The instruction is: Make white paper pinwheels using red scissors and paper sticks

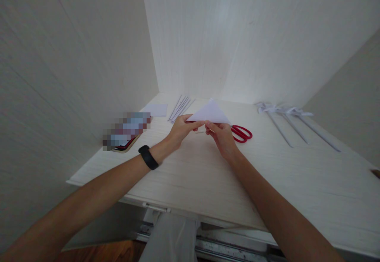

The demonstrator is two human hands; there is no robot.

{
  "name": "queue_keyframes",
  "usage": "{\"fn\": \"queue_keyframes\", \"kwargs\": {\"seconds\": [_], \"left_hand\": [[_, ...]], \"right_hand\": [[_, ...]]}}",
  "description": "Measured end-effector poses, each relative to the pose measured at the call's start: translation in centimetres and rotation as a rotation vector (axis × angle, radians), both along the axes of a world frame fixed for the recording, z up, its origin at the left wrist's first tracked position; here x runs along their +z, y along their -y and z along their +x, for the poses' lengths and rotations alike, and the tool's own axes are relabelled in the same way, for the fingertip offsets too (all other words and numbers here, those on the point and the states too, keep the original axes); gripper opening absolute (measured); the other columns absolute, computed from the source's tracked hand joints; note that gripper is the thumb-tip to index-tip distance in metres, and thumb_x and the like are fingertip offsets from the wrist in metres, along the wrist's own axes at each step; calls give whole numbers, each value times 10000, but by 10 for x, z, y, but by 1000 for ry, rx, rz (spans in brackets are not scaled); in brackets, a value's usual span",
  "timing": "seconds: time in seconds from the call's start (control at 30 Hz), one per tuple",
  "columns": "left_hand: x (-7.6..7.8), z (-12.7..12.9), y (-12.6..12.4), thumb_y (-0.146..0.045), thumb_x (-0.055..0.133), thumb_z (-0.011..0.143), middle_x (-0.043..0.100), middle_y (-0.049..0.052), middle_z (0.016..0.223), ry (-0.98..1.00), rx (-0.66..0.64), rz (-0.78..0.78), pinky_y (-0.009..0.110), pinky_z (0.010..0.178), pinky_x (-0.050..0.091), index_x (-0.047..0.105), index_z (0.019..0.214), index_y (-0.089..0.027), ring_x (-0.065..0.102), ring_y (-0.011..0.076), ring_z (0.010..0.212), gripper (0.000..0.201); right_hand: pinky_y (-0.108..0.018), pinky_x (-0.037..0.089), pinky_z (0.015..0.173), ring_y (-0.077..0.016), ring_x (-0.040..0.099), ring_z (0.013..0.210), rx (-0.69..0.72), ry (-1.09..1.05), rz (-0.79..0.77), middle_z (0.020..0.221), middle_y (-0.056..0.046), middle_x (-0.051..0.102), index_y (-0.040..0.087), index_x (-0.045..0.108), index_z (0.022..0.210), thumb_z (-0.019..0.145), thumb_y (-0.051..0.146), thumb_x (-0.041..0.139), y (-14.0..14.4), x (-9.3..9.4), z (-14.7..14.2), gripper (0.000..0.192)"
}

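Both the left hand (181, 129) and right hand (221, 136) pinch a folded paper (210, 112) above the bench (208, 175); scissors (242, 133) lie just behind, paper sticks (180, 107) beyond.

Folded paper (210, 112) at desk (208, 175) centre; scissors (242, 133) at three o'clock, paper strips (180, 108) at ten, paper flowers (292, 121) farther at three.

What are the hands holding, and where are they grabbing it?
Both hands hold a folded white paper triangle along its bottom edge: the left hand pinches near the left corner, the right hand pinches near the middle.
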State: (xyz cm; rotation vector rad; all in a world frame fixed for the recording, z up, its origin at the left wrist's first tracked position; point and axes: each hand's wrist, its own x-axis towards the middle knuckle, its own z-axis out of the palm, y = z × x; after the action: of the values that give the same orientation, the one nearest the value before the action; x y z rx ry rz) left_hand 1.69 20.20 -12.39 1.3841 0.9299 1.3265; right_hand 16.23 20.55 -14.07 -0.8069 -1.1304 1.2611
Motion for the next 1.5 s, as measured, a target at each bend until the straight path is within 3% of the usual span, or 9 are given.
{"fn": "queue_keyframes", "kwargs": {"seconds": [0.47, 0.7, 1.07, 1.5], "left_hand": [[1, -2, -1, -327, 796, 633, 574, -19, 617, 30, 14, 6, 252, 588, 352, 664, 681, -154, 460, 101, 586, 223], [2, -5, -6, -329, 805, 624, 513, -32, 601, 87, 55, 12, 247, 590, 344, 603, 632, -156, 442, 94, 594, 266], [3, 0, -1, -355, 817, 581, 544, -15, 585, 195, -13, -112, 246, 581, 374, 607, 583, -146, 457, 90, 568, 297], [-2, 2, 1, -343, 811, 607, 550, -19, 589, 151, -34, -90, 254, 579, 370, 634, 607, -144, 459, 92, 565, 267]], "right_hand": [[-256, 369, 559, -96, 456, 561, 28, -33, -27, 592, 17, 576, 167, 657, 593, 598, 376, 801, -1, 5, 1, 253], [-250, 382, 558, -98, 445, 571, -45, -53, -19, 584, 17, 543, 180, 628, 558, 573, 378, 811, -4, 8, 13, 269], [-251, 361, 564, -88, 426, 556, -69, -64, -4, 585, 33, 536, 175, 632, 599, 597, 373, 795, -2, 4, 5, 257], [-262, 348, 562, -94, 431, 555, 27, -47, -12, 594, 38, 544, 183, 649, 635, 616, 374, 779, 5, 2, -5, 232]]}}
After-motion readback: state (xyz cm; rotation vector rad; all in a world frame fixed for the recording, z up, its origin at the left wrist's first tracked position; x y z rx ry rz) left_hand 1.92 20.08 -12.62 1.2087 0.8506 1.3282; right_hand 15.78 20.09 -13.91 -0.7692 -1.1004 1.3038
